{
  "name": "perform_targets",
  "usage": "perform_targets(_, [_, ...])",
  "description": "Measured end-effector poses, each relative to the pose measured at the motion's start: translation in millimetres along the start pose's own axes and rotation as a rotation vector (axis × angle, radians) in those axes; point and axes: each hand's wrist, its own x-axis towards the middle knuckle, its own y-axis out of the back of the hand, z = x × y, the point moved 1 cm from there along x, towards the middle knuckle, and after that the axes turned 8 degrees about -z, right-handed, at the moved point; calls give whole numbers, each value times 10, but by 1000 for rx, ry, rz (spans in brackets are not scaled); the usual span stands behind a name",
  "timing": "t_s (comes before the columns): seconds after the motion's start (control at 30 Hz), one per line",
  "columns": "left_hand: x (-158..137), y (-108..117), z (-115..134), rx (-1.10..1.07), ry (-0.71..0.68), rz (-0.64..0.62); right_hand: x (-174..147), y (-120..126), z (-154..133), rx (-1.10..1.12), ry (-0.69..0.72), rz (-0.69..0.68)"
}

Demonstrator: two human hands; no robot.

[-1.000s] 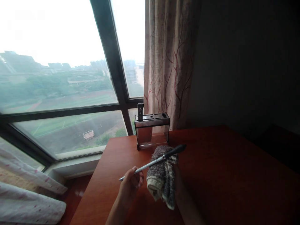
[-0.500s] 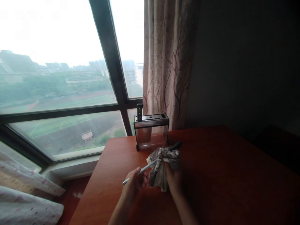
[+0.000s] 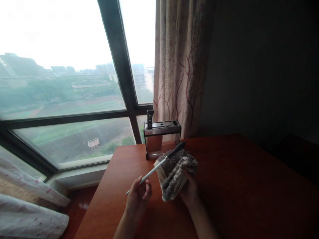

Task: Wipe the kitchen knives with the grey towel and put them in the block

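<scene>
My left hand point(image 3: 140, 192) grips the metal rod of a sharpening steel point(image 3: 152, 171) near its tip. The steel slants up to the right, and its black handle lies over a grey and white fluffy cloth point(image 3: 175, 174). My right hand point(image 3: 190, 187) is closed on the right side of that bunched cloth, with some fingers hidden behind it. Just beyond the cloth stands a knife block point(image 3: 162, 130) with clear sides and a slotted metal top. One black-handled knife point(image 3: 150, 119) is upright in its left slot.
The reddish-brown wooden table point(image 3: 224, 172) spreads under my hands. A patterned curtain point(image 3: 179, 66) hangs behind the knife block, beside a large window point(image 3: 62, 83). Another pale curtain point(image 3: 30, 212) drapes at the lower left.
The cloth has come away from around the rod and opened out to the right with my right hand. The steel's handle and upper rod now show fully.
</scene>
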Motion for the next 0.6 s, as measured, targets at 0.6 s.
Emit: perform_targets(0.6, [-104,-150,-88,596,35,-24,13,-104,-14,-207,219,178])
